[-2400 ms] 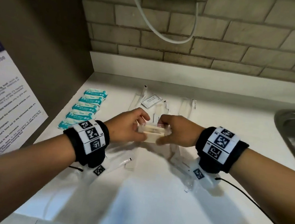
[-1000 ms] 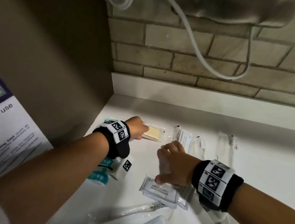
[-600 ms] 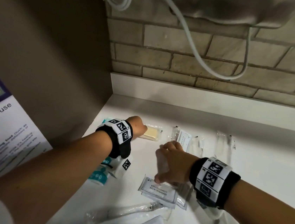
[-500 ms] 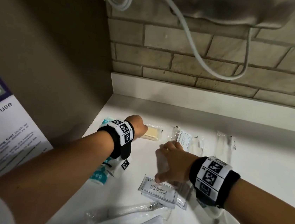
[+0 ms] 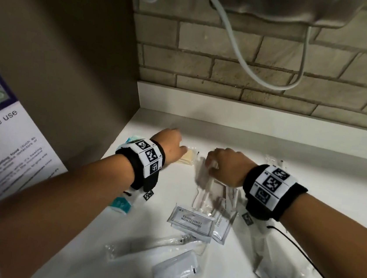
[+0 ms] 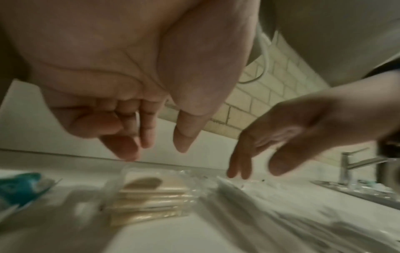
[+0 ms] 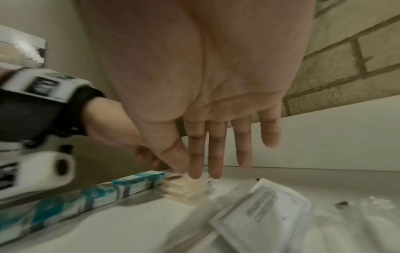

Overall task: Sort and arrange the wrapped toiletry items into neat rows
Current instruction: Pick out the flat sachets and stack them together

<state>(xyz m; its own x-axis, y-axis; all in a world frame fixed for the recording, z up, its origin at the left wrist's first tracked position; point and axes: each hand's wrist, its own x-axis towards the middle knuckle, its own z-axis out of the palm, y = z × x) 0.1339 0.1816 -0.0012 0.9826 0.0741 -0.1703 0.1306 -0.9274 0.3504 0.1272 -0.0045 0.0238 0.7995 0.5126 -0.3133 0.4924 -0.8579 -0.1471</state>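
Fingers, left hand (image 6: 129,95): loosely bent and parted, tips held just above the stack of cream-coloured packets (image 6: 149,200); nothing is gripped, and no contact can be made out in the left wrist view.
Fingers, right hand (image 7: 205,106): held out nearly straight and close together, pointing down at the far edge of the cream stack (image 7: 186,190); nothing is held. Whether the tips touch the wrapping cannot be told.
Head view: left hand (image 5: 170,146) is seen at the near-left end of the stack (image 5: 187,159), right hand (image 5: 227,169) just beside it over blurred clear-wrapped items (image 5: 204,191).
Task items, placed: the cream stack is set near the back of the counter (image 5: 311,171), with a row of teal packets (image 7: 82,195) lying along the left wall beside it.
Task items, unplaced: shampoo sachets (image 5: 191,219), a long clear-wrapped piece (image 5: 154,243) and a white wrapped item (image 5: 176,270) are scattered toward the near edge.
Step in hand: the cream stack appears to be squared up or just set down; this is judged from both hands being empty and close to it.
Progress: judged partial, since two groups are ordered and the rest lie loose.
Next move: another group, probably the sachets, would have to be gathered, turned to one heading and laid in a line beside the stack, without the thin slippery wrappers being nudged askew.
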